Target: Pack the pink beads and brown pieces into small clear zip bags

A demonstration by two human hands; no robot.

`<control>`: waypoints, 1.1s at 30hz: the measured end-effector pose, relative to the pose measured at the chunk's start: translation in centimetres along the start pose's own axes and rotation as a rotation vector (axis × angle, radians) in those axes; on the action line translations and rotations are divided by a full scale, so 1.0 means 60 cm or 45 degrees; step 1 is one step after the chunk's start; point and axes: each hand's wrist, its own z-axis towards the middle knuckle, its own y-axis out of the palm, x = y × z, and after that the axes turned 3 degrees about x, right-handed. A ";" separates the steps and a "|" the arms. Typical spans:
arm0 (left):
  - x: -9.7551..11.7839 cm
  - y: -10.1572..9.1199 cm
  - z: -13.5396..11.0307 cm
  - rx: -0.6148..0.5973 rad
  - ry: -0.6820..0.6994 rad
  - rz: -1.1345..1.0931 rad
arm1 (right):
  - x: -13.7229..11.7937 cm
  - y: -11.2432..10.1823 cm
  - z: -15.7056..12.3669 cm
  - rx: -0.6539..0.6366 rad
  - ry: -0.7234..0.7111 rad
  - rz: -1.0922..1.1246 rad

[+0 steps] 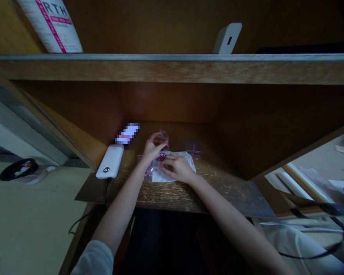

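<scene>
Head view: the left hand point(153, 147) pinches a clear plastic bag point(165, 138); the right hand point(177, 167) curls its fingers over a white sheet point(163, 177), their grip unclear. Small dark-red pieces point(161, 156) lie between both hands' fingertips. Holding the bag steady and touching lightly should best keep the pieces from scattering.

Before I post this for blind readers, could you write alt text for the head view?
A person's left grip holds clear plastic; the right grip is over a white sheet, beside small red pieces. A white power bank lies on the worn wooden surface.
</scene>
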 end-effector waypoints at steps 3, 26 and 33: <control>0.006 0.000 -0.001 -0.032 -0.173 -0.203 | -0.007 0.014 0.004 -0.109 -0.016 -0.045; 0.014 -0.008 0.001 -0.105 -0.340 -0.525 | -0.016 0.026 0.010 -0.167 -0.016 -0.040; 0.006 -0.002 0.000 -0.067 -0.198 -0.432 | 0.008 -0.031 0.025 0.290 0.201 0.151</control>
